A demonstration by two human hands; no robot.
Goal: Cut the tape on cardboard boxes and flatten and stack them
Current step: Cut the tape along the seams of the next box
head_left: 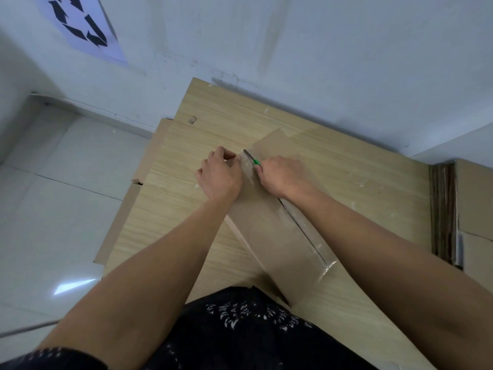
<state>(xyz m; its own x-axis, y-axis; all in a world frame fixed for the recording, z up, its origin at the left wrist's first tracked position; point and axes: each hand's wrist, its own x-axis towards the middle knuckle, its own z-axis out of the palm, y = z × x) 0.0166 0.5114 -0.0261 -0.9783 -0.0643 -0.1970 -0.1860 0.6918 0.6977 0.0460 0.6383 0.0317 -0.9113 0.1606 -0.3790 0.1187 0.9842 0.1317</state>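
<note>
White wall [320,49] fills the background, with a paper sheet [80,25] of black recycling arrows stuck on it at upper left, and a glossy tiled floor [53,209] runs down the left side. Against the wall stands a pale wood-grain table [186,222]. Flat brown cardboard sheets [125,209] stick out along its left edge, and a stack of flattened cardboard [442,209] stands on edge just beside its right end.

On the tabletop, lying at an angle from the person's body toward the wall, is the cardboard box [266,231]. Clear tape [317,247] runs along its top seam, and a dark slit shows in the near stretch of that seam.

Both bare forearms reach over the box. The left hand [220,176] is at its far end with fingers curled, gripping the box edge just beside the wrinkled tape; whether it pinches the tape too cannot be told. The right hand [282,177] is closed around a green-handled cutter [252,158], whose blade points away along the seam, on the tape between the two hands.
</note>
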